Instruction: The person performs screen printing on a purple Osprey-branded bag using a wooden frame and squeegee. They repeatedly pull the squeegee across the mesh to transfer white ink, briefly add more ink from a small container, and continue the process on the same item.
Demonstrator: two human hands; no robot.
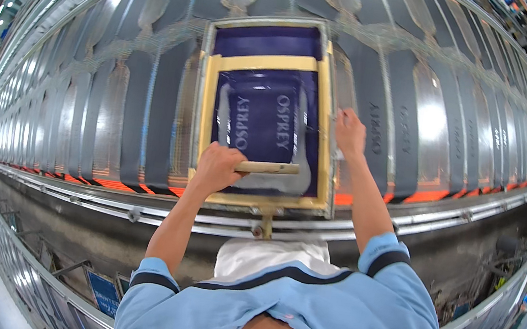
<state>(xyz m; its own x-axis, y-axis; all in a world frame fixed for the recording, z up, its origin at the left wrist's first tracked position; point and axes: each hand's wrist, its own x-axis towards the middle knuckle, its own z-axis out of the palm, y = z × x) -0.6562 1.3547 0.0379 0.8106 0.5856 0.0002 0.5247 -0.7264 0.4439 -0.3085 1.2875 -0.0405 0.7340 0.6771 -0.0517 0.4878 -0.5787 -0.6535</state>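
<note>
A screen-printing frame (332, 59) with a purple mesh and pale tape round its inside lies on the long table in front of me. My left hand (216, 168) is closed round the left end of a wooden-handled squeegee (271, 168), which lies across the near part of the mesh. Grey ink (306, 150) is spread along both sides of the mesh and around the squeegee. Just beyond the frame's right edge is my right hand (351, 135), its fingers curled together. Whether it grips the edge or something small is hard to make out.
Dark grey fabric strips (365, 77) lie in rows along the table, several with lettering and orange near ends. A metal rail (418, 220) runs along the table's near edge, between me and the strips. Another long table (55, 283) stands behind me.
</note>
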